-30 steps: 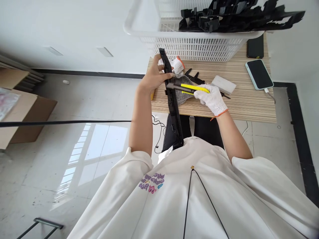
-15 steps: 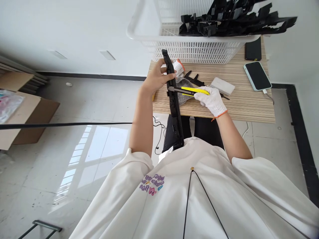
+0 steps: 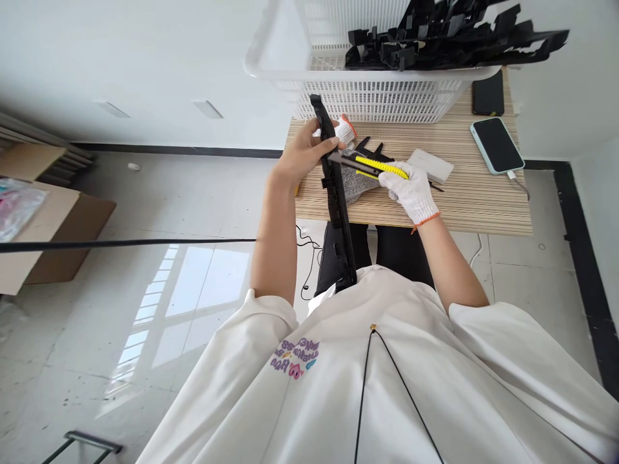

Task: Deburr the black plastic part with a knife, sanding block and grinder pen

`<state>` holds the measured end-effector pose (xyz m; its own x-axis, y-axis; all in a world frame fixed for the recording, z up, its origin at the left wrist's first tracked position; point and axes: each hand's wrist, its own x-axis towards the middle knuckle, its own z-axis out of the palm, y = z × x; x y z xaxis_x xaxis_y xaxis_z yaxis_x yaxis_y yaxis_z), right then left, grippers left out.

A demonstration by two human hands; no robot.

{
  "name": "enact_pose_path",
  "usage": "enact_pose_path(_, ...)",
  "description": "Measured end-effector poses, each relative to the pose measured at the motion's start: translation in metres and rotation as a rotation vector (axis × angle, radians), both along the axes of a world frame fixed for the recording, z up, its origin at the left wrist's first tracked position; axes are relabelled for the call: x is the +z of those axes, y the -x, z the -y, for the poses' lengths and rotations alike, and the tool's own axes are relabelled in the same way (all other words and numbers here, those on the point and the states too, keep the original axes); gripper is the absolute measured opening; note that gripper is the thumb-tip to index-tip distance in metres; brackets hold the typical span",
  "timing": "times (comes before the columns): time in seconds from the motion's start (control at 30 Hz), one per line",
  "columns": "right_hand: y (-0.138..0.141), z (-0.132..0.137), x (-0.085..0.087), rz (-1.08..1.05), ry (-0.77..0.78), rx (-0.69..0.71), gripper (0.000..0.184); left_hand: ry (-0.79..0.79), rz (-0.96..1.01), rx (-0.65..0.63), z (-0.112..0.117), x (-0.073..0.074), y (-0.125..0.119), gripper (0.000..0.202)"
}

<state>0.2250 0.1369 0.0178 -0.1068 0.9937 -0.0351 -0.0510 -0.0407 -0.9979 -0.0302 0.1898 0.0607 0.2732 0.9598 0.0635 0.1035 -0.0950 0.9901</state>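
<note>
My bare left hand [image 3: 302, 153] is closed around the upper part of a long black plastic strip [image 3: 334, 200], which runs from above the desk edge down to my chest. My right hand [image 3: 411, 190], in a white knit glove, grips a yellow utility knife [image 3: 374, 167]. The knife's tip touches the strip's right edge just below my left fingers. A grey cloth [image 3: 360, 182] lies on the desk beneath the knife.
A white slotted basket [image 3: 367, 90] full of black plastic parts stands at the back of the striped wooden desk [image 3: 474, 206]. On the desk lie a white box [image 3: 430, 165], a light-blue phone [image 3: 496, 145], a dark phone [image 3: 488, 93] and a spare glove [image 3: 344, 129]. Cardboard boxes [image 3: 43, 225] sit on the floor at left.
The knife has slid a little up along the strip toward my left fingers. The strip and my left hand have stayed almost in place.
</note>
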Motion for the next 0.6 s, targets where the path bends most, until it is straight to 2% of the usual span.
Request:
enact_pose_path(0.13,-0.001,0.0,0.002,-0.014,0.023,0.039,0.028,0.016,-0.042,-0.052,0.008,0.009,-0.002,0.047)
enact_pose_path(0.23,-0.001,0.002,0.005,-0.049,0.006,-0.006,0.029,0.039,-0.012,-0.068,0.012,0.011,-0.002,0.051)
enact_pose_path(0.37,-0.001,0.003,0.006,-0.054,0.023,0.052,0.031,0.019,-0.013,-0.048,0.014,0.011,-0.001,0.052)
enact_pose_path(0.5,-0.002,0.003,0.006,-0.067,0.037,-0.041,0.031,-0.006,0.009,-0.021,0.016,0.009,0.0,0.052)
enact_pose_path(0.6,-0.003,0.003,0.007,-0.045,0.05,0.021,0.035,-0.001,0.074,-0.004,0.018,0.008,0.0,0.047)
